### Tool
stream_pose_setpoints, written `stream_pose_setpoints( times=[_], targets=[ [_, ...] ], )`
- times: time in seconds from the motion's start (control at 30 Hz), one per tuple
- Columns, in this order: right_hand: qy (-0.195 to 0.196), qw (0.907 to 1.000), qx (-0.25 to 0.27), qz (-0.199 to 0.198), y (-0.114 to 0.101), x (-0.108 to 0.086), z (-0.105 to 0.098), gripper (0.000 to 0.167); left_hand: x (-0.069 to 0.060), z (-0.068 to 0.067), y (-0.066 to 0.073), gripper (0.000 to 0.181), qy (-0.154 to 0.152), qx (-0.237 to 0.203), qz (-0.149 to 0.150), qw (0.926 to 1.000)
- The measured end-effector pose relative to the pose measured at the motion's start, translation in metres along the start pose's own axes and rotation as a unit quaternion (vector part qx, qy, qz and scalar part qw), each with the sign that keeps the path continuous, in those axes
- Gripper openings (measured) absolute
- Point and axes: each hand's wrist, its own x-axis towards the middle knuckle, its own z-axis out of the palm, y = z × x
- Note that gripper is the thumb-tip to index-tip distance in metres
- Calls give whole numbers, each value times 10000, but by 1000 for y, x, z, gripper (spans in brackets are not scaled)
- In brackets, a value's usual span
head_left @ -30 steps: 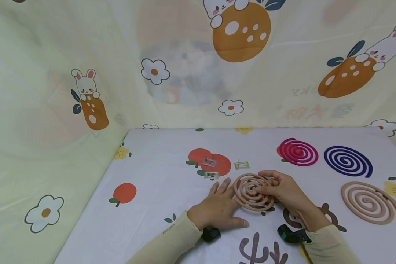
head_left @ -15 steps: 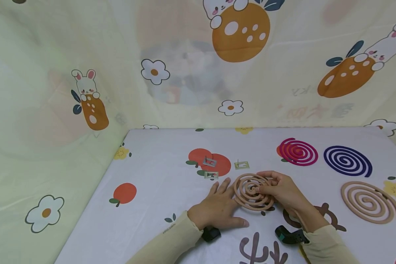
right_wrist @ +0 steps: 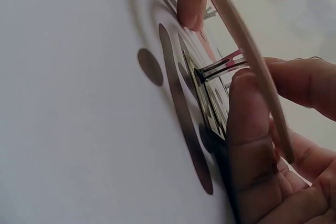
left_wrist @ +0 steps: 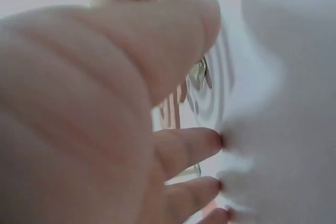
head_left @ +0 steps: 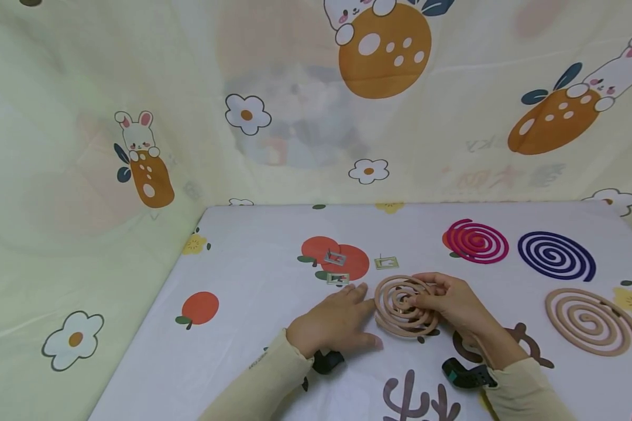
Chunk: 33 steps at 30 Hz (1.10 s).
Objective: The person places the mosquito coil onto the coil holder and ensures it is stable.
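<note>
Left hand (head_left: 334, 320): drawn slightly toward the lower left since the earlier frame, fingers spread and holding nothing, tips resting on the white cloth (head_left: 226, 368).
Held coil (head_left: 395, 304): tan spiral just right of the frame's centre, raised off the cloth and tilted in the right wrist view.
Right hand (head_left: 455, 304): pinches the held coil between thumb and fingers, at its centre and right side; the left hand's nearest finger is at or just beside the coil's left edge, contact unclear.
Coil stand (right_wrist: 201, 75): metal frame under the held coil, its prong rising to the underside; whether it is hooked in, I cannot tell.
Handling: the coil is probably light, stiff and brittle, dry rather than slippery; thin outer turns could snap, so best held near the thick middle, with a light fingertip supporting the rim.
Spare stands: silver one (head_left: 335, 258) and two pale ones (head_left: 338, 279) (head_left: 387, 262), above the hands.
Other coils: red coil (head_left: 476, 241) and blue coil (head_left: 556, 255) at upper right of the tabletop, second tan coil (head_left: 590, 318) below them near the right edge.
Backdrop: printed curtain (head_left: 295, 187) across the upper frame.
</note>
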Motion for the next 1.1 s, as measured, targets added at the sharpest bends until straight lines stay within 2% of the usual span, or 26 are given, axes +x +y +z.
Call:
stream_pose_setpoints(
  times=[0.13,0.27,0.43,0.57,0.67,0.83,0.97,1.1],
  targets=[
    [-12,9999,-76,-96,0,0,-2,64,3,-1,-5,62,570,123,177,9981],
    [8,9996,-241,-166,-1,0,-2,64,6,1,-7,60,881,-253,168,9956],
    [48,9985,-492,-217,-3,-1,-2,65,9,5,-5,80,990,-585,133,9933],
    [128,9963,-806,-258,-4,-2,-2,67,11,8,-3,93,1066,-548,147,9927],
    [157,9930,-1123,-326,-4,-2,-3,67,13,10,-2,96,1095,-496,287,9923],
    [302,9820,-1758,-619,-4,-3,-4,66,13,11,1,94,1098,-464,437,9919],
    [358,9746,-2070,-780,-5,-5,-3,66,13,9,1,91,1136,-469,520,9911],
    [392,9605,-2528,-1096,-9,-9,-2,68,13,8,0,92,1151,-420,571,9908]
  ],
)
